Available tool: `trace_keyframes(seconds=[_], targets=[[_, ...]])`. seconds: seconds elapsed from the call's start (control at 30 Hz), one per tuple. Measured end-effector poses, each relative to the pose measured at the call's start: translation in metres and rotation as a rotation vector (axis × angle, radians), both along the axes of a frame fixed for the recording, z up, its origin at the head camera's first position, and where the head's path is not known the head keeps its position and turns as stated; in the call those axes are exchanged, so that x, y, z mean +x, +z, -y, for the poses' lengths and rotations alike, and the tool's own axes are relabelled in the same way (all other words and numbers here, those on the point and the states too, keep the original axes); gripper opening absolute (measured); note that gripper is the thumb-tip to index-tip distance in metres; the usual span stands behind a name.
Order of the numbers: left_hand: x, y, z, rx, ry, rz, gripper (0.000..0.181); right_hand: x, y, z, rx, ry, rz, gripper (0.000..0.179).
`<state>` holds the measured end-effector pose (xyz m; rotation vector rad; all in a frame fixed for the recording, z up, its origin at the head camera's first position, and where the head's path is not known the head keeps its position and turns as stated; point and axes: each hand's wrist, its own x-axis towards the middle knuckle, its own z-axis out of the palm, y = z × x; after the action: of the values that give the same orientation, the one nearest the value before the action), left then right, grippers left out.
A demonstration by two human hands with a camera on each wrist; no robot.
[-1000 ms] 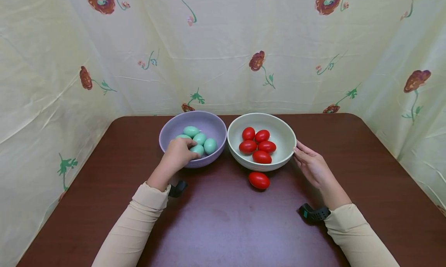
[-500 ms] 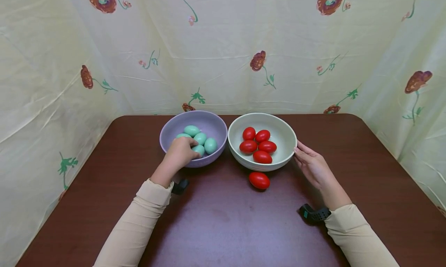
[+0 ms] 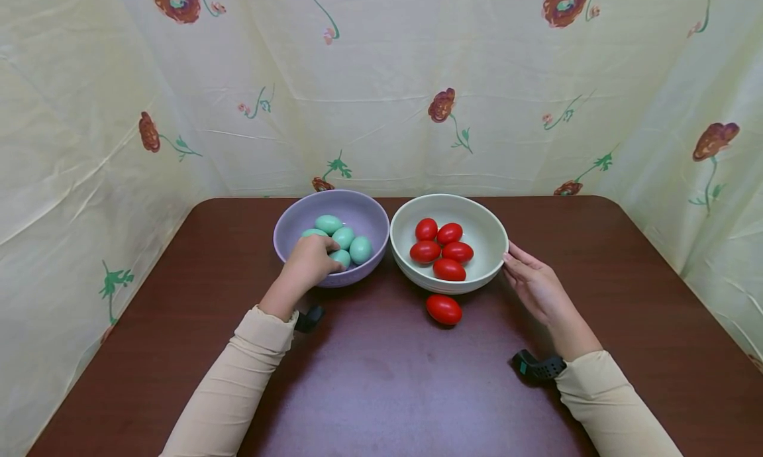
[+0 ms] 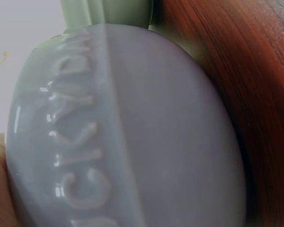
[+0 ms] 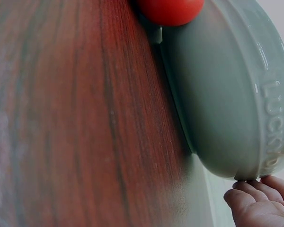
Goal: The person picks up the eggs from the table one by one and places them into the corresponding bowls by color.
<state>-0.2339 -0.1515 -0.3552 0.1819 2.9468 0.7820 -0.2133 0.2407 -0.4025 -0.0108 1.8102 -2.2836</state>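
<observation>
My left hand [image 3: 310,261] reaches over the near left rim of the purple bowl [image 3: 372,213], thumb and forefinger about a mint-green egg [image 3: 341,258]. Its other fingertips are hidden. Several more green eggs [image 3: 360,250] lie in that bowl. Beside it stands the pale green bowl [image 3: 485,235], holding several red eggs [image 3: 448,269]. The fingertips of my right hand [image 3: 536,288] touch that bowl's outer right side, fingers fairly straight. In the right wrist view the fingers [image 5: 270,189] meet the wall under raised lettering. The left wrist view shows mostly the purple bowl's outside [image 4: 180,132].
One loose red egg [image 3: 444,309] lies on the brown table [image 3: 381,391] just in front of the pale green bowl. The two bowls stand side by side near the back edge. A flowered cloth [image 3: 369,79] hangs behind and at both sides.
Hardly anything differs. My left forearm has shifted very slightly to the right in the head view; the bowls, the eggs and my right hand stay put.
</observation>
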Motion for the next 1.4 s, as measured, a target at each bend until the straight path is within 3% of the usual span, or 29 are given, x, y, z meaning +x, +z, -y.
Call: trace_keyframes(seconds=[0.43, 0.57, 0.67, 0.8, 0.9, 1.0, 1.13, 1.4], targets=[[0.001, 0.0, 0.0, -0.015, -0.005, -0.008, 0.031, 0.002, 0.003, 0.0, -0.004, -0.011, 0.016, 0.068], [0.002, 0.001, -0.002, 0.014, 0.032, -0.006, 0.037, 0.002, 0.003, 0.0, -0.002, -0.012, 0.013, 0.069], [0.009, 0.004, -0.008, 0.067, 0.074, -0.064, 0.041, 0.002, 0.002, 0.0, -0.004, -0.013, 0.015, 0.069], [0.022, 0.012, -0.023, 0.184, 0.069, -0.241, 0.042, 0.002, 0.003, 0.0, -0.01, -0.013, 0.02, 0.07], [0.034, 0.016, -0.037, 0.313, 0.003, -0.357, 0.041, 0.003, 0.003, 0.0, -0.011, -0.01, 0.021, 0.07], [0.043, 0.017, -0.051, 0.398, -0.099, -0.418, 0.037, 0.003, 0.003, -0.001, -0.009, -0.009, 0.019, 0.069], [0.053, 0.012, -0.067, 0.408, -0.25, -0.429, 0.033, 0.002, 0.003, -0.001, -0.012, -0.009, 0.016, 0.069], [0.064, -0.006, -0.094, 0.428, -0.489, -0.368, 0.032, 0.002, 0.003, -0.001, -0.004, -0.007, 0.023, 0.069]])
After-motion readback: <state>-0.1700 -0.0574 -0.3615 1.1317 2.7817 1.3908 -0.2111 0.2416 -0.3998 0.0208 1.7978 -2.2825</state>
